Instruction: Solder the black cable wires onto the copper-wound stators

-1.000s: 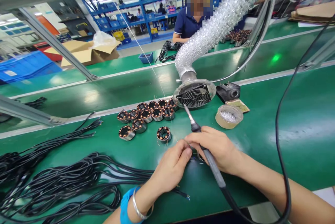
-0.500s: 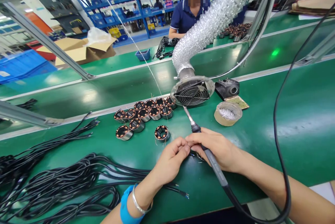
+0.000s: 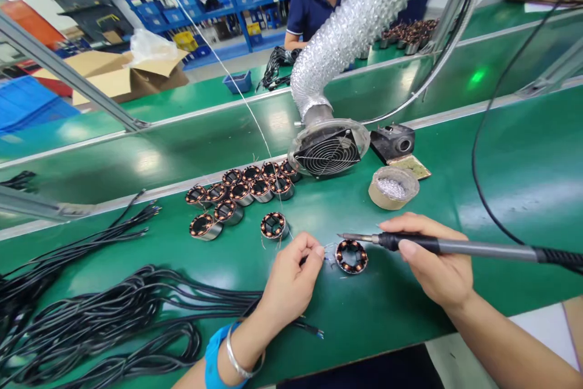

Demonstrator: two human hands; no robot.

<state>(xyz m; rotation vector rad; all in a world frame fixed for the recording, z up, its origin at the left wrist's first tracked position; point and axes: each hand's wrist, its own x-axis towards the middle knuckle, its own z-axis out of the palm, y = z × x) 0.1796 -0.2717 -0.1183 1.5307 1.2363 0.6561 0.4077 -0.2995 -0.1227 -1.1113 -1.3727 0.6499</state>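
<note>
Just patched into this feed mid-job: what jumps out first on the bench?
The right hand holds a soldering iron level, its tip pointing left just above a copper-wound coil ring lying on the green bench. The left hand pinches thin wires beside that ring. Behind them, a silver ribbed hose ends in a round fan grille, with a cluster of coil rings to its left and black cables heaped at near left.

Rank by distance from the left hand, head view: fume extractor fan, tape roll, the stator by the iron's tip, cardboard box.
From the left hand, nearest first:
1. Stator, just right of its fingers.
2. Tape roll, farther right and back.
3. Fume extractor fan, at the belt's edge behind; close to the tape roll, but slightly farther.
4. Cardboard box, far back left.
</note>
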